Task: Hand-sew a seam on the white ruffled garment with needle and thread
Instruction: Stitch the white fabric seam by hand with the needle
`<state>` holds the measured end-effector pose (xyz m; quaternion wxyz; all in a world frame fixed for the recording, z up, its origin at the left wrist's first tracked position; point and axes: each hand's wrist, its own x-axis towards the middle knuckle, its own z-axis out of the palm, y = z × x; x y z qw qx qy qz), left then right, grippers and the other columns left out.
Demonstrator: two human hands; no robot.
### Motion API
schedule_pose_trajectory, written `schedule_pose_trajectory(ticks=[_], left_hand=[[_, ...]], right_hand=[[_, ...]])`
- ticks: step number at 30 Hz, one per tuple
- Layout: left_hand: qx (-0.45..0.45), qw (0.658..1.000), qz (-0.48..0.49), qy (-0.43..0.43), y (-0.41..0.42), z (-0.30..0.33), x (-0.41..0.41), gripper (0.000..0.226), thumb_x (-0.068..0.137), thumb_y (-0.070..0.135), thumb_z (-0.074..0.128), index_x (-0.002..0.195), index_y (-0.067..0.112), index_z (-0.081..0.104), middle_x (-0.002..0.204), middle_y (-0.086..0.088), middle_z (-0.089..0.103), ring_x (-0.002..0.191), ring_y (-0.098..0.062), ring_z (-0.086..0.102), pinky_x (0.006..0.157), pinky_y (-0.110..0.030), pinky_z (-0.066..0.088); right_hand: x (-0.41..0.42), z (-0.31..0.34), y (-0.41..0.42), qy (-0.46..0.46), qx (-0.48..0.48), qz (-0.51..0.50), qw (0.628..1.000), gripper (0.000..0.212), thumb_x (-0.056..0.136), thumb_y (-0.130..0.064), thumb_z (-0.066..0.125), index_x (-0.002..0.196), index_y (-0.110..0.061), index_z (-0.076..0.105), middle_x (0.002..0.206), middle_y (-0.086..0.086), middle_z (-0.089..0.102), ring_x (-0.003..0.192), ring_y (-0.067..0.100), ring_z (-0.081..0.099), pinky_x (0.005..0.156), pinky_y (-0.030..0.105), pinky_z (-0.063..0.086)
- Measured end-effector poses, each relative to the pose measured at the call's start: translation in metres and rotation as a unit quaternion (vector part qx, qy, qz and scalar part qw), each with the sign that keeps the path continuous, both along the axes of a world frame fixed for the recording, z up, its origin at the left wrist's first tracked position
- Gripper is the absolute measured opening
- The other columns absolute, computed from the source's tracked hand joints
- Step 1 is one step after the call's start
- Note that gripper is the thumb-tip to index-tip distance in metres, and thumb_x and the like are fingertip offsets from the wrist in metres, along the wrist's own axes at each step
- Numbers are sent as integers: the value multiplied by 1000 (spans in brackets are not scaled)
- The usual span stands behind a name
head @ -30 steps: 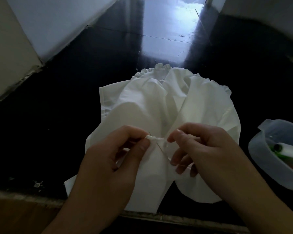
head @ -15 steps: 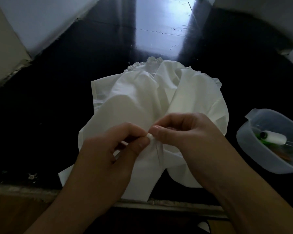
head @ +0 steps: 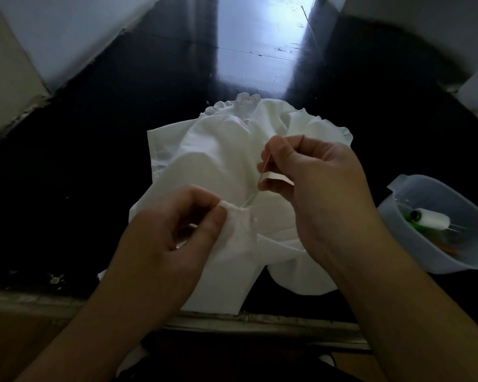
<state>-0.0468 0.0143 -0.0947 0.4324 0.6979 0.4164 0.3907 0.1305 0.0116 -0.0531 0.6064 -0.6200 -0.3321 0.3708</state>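
Observation:
The white ruffled garment (head: 218, 158) lies crumpled on a dark glossy table, its ruffle trim at the far edge. My left hand (head: 171, 235) pinches a small fold of the fabric between thumb and forefinger. My right hand (head: 315, 186) is raised above and to the right of that fold and pinches the needle (head: 265, 168). A thin thread (head: 250, 198) runs taut from the needle down to the pinched fold.
A translucent plastic tub (head: 439, 260) stands at the right, holding a white thread spool (head: 432, 218) and some green and orange items. The table's front edge (head: 232, 321) runs below my wrists. Pale walls border the dark tabletop (head: 80, 175) at left and far right.
My right hand has lifted up and away from the fold, drawing the needle and thread out of the fabric. My left hand keeps its pinch on the fold.

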Motion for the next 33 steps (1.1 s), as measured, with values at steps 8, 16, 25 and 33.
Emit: schedule_pose_trajectory(ticks=[8,16,25,33], left_hand=[[-22,1000,-16,-2,-2,1,-3,23,90,29,66,111,35,59,91,8,74,85,-10,74,72,-32,62],[34,998,-43,19,-1,3,-5,17,93,43,66,107,37,59,97,13,71,92,-13,72,70,-29,59],[98,989,15,113,-2,-7,-1,7,87,42,69,91,38,67,88,21,68,86,0,69,67,-15,55],[-41,999,-16,13,2,-2,-5,24,79,53,62,86,32,72,93,16,77,93,-2,73,81,-25,61]], right_hand=[[-4,8,5,54,32,28,998,22,104,-14,59,89,-2,69,76,10,71,67,24,73,58,31,58],[-3,10,9,91,62,24,994,22,106,-12,56,90,0,67,76,11,69,68,25,73,60,33,60],[3,7,7,85,68,28,994,20,105,-10,56,91,1,67,76,11,67,68,26,73,61,33,60],[8,9,5,170,73,42,982,21,108,-11,51,95,-1,65,78,14,73,76,32,76,76,45,65]])
